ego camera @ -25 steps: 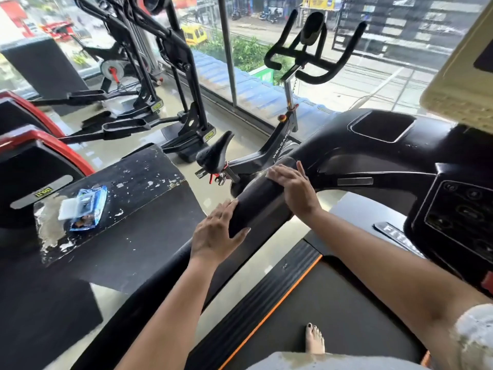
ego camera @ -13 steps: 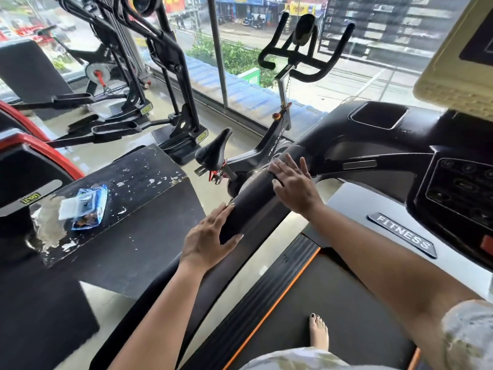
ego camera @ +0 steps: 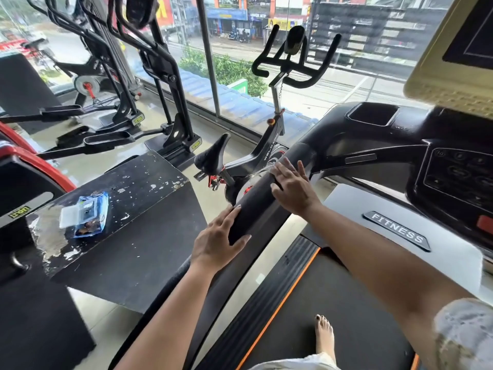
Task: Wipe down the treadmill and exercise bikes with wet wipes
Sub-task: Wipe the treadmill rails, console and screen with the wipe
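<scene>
Treadmill handrail (ego camera: 254, 202) is being clasped by the left hand (ego camera: 216, 244), thumb and fingers on opposite sides. Right hand (ego camera: 293, 188) is being pressed flat on the rail higher up, fingers straight; whether a wipe lies beneath cannot be told. Wet wipes pack (ego camera: 85, 214) is being left on the black table (ego camera: 138, 188), left of the rail; exercise bike (ego camera: 266, 153) just beyond.

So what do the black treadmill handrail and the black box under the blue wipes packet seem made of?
Black tubular treadmill handrail: likely a matte foam or rubber sleeve; dull, no shine. Black flat-topped box: probably painted wood; the paint is chipped off in pale patches.
</scene>
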Demonstrator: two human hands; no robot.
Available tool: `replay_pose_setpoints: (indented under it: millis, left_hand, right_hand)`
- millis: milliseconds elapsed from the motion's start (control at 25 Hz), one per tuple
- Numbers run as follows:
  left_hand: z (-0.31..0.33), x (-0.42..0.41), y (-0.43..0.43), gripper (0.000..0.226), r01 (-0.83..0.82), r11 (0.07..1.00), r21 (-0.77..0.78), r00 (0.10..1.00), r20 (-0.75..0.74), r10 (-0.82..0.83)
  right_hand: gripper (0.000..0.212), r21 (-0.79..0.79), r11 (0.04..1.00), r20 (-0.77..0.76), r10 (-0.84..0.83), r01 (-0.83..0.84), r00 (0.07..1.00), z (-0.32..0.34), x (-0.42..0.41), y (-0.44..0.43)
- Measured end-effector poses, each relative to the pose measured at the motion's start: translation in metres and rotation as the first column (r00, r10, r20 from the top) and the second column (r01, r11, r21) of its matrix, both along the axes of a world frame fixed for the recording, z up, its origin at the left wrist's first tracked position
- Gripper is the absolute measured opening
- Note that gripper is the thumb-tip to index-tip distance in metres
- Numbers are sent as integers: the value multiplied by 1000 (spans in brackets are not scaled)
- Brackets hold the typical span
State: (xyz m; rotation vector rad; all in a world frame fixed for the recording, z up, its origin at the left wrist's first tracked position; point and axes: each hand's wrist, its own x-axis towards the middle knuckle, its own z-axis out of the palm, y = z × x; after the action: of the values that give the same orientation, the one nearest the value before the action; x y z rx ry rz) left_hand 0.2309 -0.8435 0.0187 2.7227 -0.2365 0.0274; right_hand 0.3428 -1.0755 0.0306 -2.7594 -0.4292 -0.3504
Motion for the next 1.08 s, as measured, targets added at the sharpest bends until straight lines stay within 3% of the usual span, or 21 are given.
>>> replay_pose_setpoints:
  millis: [120, 280, 400, 520, 600, 760, 840, 960, 1080]
  left_hand:
    - [0, -2, 5, 76, 25, 999, 21, 1000, 1, -25]
    - [-2, -7, 14, 76, 51, 999, 13, 999, -15, -50]
    - [-4, -12, 20, 76, 64, 998, 10, 998, -4, -64]
    - [-8, -19, 27, 76, 58, 998, 17, 998, 4, -58]
    - [-10, -25, 31, 76, 54, 998, 24, 999, 6, -54]
    - [-12, -31, 36, 75, 43, 999, 21, 999, 25, -44]
    - [-12, -32, 36, 75, 54, 998, 23, 998, 32, -55]
    - [-13, -36, 39, 74, 36, 999, 22, 999, 20, -36]
    - [-17, -46, 46, 75, 3, 1000, 16, 1000, 15, -4]
  right_hand:
    - [68, 8, 1000, -70, 30, -29, 997, 3, -8, 37]
    - [60, 4, 972, 73, 235, -235, 969, -20, -53, 27]
    - [59, -14, 990, 127, 142, -141, 982, -20, -44, 9]
    - [70, 15, 1000, -23, -23, 24, 999, -2, -23, 36]
    - [69, 17, 1000, -74, -9, 10, 997, 2, -27, 62]
    - [59, -17, 969, 85, 248, -248, 965, -24, -71, 55]
    - [56, -28, 976, 162, 217, -216, 963, -29, -75, 37]
    - [67, 1, 1000, -3, 4, -4, 1000, -10, -51, 40]
    - [71, -12, 1000, -136, 16, -18, 991, 2, -43, 73]
